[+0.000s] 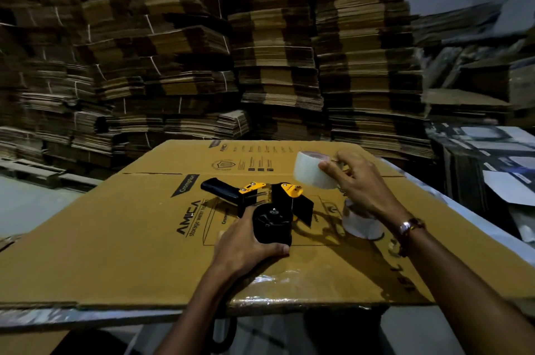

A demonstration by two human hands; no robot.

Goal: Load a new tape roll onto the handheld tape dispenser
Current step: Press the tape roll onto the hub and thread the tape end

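On the flattened cardboard sheet [115, 239] the tape dispenser [260, 210] lies on its side, bare black hub [272, 224] facing up, handle pointing away to the left. The left hand [246, 247] curls round the hub. The right hand [356, 181] grips the new tape roll [312, 170] in the air, up and to the right of the hub. It is the nearer hand for lowering the roll, core over hub.

Bare cardboard sheet [115, 239] lies left of the dispenser [269, 210]; a second tape roll [362, 224] crowds its right.
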